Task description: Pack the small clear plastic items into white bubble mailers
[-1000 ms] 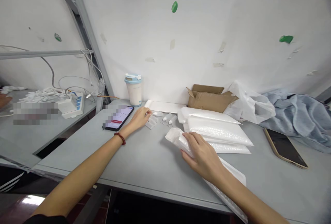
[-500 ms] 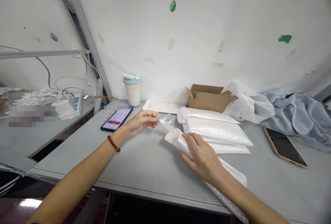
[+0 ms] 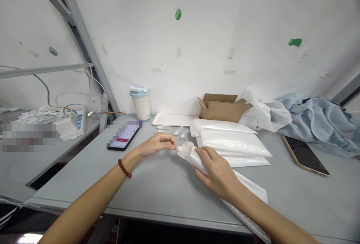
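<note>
My right hand (image 3: 218, 170) is closed around a white bubble mailer (image 3: 188, 153), with its mouth held gaping toward the left. The mailer's lower part runs under my right forearm to the table's front edge. My left hand (image 3: 159, 144), with a red bead bracelet on its wrist, pinches the end of a small white tube at that mouth. Most of this tube is hidden inside the mailer. Behind my hands lie several similar small whitish tubes (image 3: 180, 131) with thin wire-like loops. A stack of white bubble mailers (image 3: 233, 140) rests just beyond my right hand.
A lit phone (image 3: 125, 136) and a lidded paper cup (image 3: 141, 105) stand at the left. Along the wall are a flat white box (image 3: 176, 119), an open cardboard box (image 3: 225, 110), a plastic bag (image 3: 264, 110) and blue cloth (image 3: 317, 124). Another phone (image 3: 305, 155) lies right.
My left hand has moved right and down to the mailer's mouth, and the tube it pinches has gone mostly inside. My right hand keeps its hold. The view has shifted slightly.
</note>
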Demonstrator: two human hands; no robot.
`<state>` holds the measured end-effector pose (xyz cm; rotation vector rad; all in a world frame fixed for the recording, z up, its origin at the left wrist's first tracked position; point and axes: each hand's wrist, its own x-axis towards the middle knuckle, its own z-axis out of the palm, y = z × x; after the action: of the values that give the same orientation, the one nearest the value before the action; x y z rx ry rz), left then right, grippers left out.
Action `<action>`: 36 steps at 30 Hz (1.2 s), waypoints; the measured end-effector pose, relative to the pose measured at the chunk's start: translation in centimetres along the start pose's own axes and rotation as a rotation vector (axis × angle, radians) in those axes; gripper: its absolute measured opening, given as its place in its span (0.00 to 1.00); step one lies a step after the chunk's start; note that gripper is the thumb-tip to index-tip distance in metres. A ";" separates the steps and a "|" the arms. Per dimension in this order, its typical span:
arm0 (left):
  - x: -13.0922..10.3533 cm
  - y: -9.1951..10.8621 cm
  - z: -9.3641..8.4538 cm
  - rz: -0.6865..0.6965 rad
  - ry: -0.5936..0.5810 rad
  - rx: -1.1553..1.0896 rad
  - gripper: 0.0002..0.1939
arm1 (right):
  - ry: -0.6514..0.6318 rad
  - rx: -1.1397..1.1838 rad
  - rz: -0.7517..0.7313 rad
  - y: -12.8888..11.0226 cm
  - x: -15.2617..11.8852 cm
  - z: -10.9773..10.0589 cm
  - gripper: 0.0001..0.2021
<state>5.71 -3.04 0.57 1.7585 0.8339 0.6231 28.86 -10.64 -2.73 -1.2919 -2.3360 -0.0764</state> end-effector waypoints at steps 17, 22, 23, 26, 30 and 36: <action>0.1 -1.1 2.7 -0.029 -0.099 0.357 0.11 | 0.006 0.077 -0.062 -0.4 -0.3 0.3 0.18; -0.4 -1.2 5.4 0.169 -0.117 0.506 0.14 | -0.072 0.095 -0.067 -0.8 -0.4 0.2 0.17; -0.4 -1.3 5.7 0.194 -0.104 0.547 0.14 | -0.082 0.094 -0.066 -0.9 -0.4 0.2 0.16; -0.4 -1.5 5.9 0.204 -0.122 0.565 0.14 | -0.090 0.090 -0.066 -0.9 -0.4 0.2 0.17; -0.3 -1.2 4.9 0.139 -0.094 0.466 0.13 | -0.049 0.096 -0.075 -0.7 -0.4 0.2 0.17; 0.1 -1.1 3.4 0.019 0.265 0.323 0.23 | 0.006 0.120 -0.060 -0.4 -0.3 0.2 0.18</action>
<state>8.04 -4.65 -1.59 2.0015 1.1525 0.7790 28.63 -11.09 -2.95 -1.1621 -2.3362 0.0396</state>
